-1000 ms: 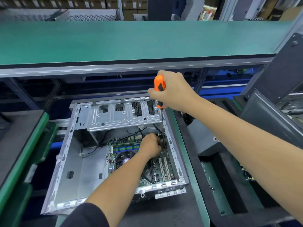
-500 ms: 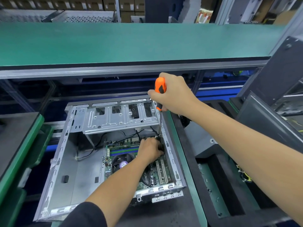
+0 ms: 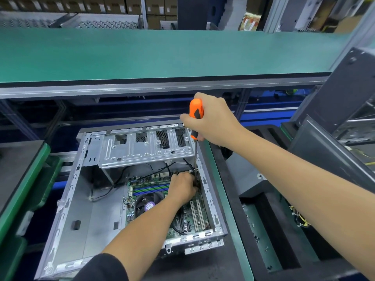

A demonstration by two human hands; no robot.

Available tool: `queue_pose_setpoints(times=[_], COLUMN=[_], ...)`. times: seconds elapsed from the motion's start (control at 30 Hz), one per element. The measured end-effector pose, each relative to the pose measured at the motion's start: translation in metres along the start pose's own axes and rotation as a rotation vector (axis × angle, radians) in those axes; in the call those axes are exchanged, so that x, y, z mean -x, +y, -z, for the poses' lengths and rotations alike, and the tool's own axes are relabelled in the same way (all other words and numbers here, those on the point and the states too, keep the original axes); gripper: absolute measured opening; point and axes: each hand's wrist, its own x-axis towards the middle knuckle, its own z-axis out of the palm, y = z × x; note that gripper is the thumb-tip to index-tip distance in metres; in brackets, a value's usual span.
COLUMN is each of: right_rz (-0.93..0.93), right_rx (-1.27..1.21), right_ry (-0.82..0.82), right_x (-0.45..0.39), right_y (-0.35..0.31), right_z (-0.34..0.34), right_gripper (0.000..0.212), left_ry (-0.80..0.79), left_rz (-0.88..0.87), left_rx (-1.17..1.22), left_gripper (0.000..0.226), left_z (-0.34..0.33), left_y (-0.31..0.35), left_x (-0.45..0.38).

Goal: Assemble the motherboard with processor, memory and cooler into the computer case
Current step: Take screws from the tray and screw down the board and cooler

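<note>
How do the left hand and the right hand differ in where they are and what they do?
The right hand is raised above the computer case rim and grips the orange screwdriver handle; the left hand is low inside the case, over the motherboard, fingers curled at the shaft's lower end. What the left hand holds is hidden. Both work on the same spot by the case's right wall.

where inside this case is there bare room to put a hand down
Free: the bare metal floor between the case's left wall and the motherboard's left edge, below the drive cage. Crowded: the right side, where the left hand, the screwdriver in the right hand, cables and slots meet.
</note>
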Motion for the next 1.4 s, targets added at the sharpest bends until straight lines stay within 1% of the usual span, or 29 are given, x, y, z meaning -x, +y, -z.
queue_pose_setpoints(times=[0.23,0.43,0.63,0.73,0.83,0.9,1.0,1.17,1.27,1.3,1.33,1.4], right_rz=[0.000,0.001,-0.021,-0.023,-0.013,-0.016,0.012,0.080,0.090,0.090,0.095,0.147], right_rx=[0.003,-0.002,-0.017,-0.016,-0.013,0.007,0.039,0.150,0.150,0.138,0.119,0.106], right_ry=[-0.033,-0.054,-0.082,-0.098,-0.106,-0.096,-0.099,-0.101,-0.074,-0.076,-0.085,-0.121], right_x=[0.000,0.000,-0.003,-0.004,-0.006,-0.009,-0.011,-0.018,-0.019,-0.019,-0.018,-0.018], right_y=[0.000,0.001,0.001,0.001,0.000,-0.001,-0.002,-0.001,0.001,0.000,0.000,-0.003], right_z=[0.001,0.001,0.000,0.001,-0.001,-0.001,-0.001,-0.003,-0.008,-0.008,-0.008,-0.004], right_gripper=[0.032,0.030,0.028,0.031,0.032,0.030,0.019,0.034,0.047,0.048,0.046,0.033], left_ry=[0.004,0.009,-0.031,-0.051,-0.061,-0.067,-0.095,-0.101,-0.112,-0.113,-0.111,-0.112], left_rz=[0.023,0.043,0.070,0.104,0.127,0.137,0.115,0.105,0.101,0.097,0.095,0.093], left_rx=[0.010,0.017,0.040,0.095,0.129,0.170,0.220,0.242,0.250,0.248,0.246,0.250], left_gripper=[0.016,0.018,0.020,0.023,0.021,0.016,0.013,0.014,0.015,0.015,0.015,0.014], left_z=[0.001,0.001,0.003,0.002,0.003,0.004,0.005,0.007,0.007,0.007,0.007,0.007], left_y=[0.003,0.002,0.005,0.008,0.011,0.010,0.007,0.006,0.005,0.005,0.005,0.005], left_x=[0.000,0.000,0.001,0.000,0.000,0.000,-0.002,-0.003,-0.003,-0.003,-0.004,-0.004])
